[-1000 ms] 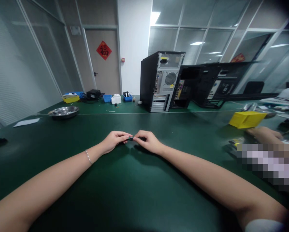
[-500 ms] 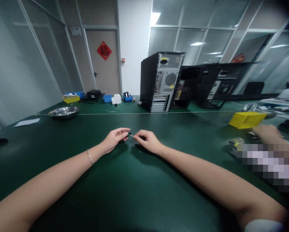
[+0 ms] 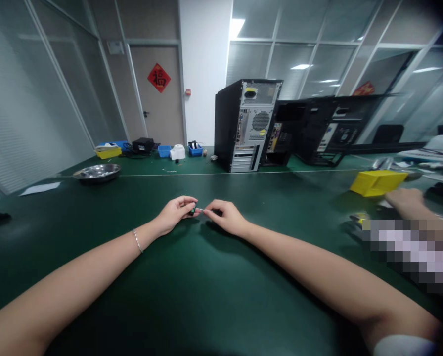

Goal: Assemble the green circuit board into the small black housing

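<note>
Over the middle of the green table (image 3: 221, 277) my two hands almost meet. My left hand (image 3: 175, 213), a silver bracelet on its wrist, pinches a small black-and-green part (image 3: 193, 208) between thumb and fingers. My right hand (image 3: 225, 215) comes from the other side, thumb and forefinger pinching a thin pale piece (image 3: 202, 211) that reaches to the part. Whether the two pieces are joined I cannot tell; both are too small to name.
A metal bowl (image 3: 99, 172) sits at left, with small blue bins (image 3: 164, 151) behind. Computer towers (image 3: 243, 126) stand at the back. On the right are a yellow bin (image 3: 377, 183) and another person's hand (image 3: 407, 200).
The small part in my left hand has turned and now shows green. Its position and my right hand's have barely shifted.
</note>
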Motion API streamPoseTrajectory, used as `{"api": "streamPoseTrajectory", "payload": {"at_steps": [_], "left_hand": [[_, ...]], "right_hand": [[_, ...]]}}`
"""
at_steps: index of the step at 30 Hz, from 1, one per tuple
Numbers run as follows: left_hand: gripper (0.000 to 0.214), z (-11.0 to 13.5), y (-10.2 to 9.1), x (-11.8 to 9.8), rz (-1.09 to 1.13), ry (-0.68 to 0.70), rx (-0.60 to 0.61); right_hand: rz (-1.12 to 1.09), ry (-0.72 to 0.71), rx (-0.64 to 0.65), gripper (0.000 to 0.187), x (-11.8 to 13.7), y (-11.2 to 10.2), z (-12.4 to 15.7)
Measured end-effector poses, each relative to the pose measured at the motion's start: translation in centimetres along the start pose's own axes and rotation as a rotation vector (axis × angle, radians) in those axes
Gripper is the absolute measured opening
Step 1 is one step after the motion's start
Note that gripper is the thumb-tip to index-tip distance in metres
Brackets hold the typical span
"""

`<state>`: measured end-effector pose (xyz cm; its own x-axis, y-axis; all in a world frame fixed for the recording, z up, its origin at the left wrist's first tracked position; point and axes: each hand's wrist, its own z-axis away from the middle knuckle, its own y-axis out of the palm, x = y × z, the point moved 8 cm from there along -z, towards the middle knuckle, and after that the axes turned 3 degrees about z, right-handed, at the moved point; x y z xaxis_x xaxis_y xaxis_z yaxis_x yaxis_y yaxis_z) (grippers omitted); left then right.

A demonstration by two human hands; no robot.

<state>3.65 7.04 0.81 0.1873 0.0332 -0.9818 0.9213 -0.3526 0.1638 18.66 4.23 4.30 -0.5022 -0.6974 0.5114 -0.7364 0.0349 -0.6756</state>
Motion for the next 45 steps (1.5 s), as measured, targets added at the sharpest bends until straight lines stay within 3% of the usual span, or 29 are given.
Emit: {"api": "streamPoseTrajectory", "payload": {"at_steps": [8, 16, 28, 45], "left_hand": [[0.037, 0.1, -0.5, -0.2, 0.011, 0.011, -0.063], [0.021, 0.0, -0.9, -0.4, 0.067, 0.029, -0.121], [0.029, 0.3, 0.1, -0.3, 0.097, -0.016, -0.019], [0.032, 0.2, -1.0, -0.7, -0.002, 0.079, -0.09]], "right_hand": [[0.014, 0.004, 0.006, 0.019, -0.2, 0.1, 0.0], [0.061, 0.047, 0.005, 0.018, -0.5, 0.2, 0.0], [0.134, 0.106, -0.008, 0.02, -0.9, 0.0, 0.1], [0.175, 0.125, 0.024, 0.018, -0.4, 0.1, 0.2]]}}
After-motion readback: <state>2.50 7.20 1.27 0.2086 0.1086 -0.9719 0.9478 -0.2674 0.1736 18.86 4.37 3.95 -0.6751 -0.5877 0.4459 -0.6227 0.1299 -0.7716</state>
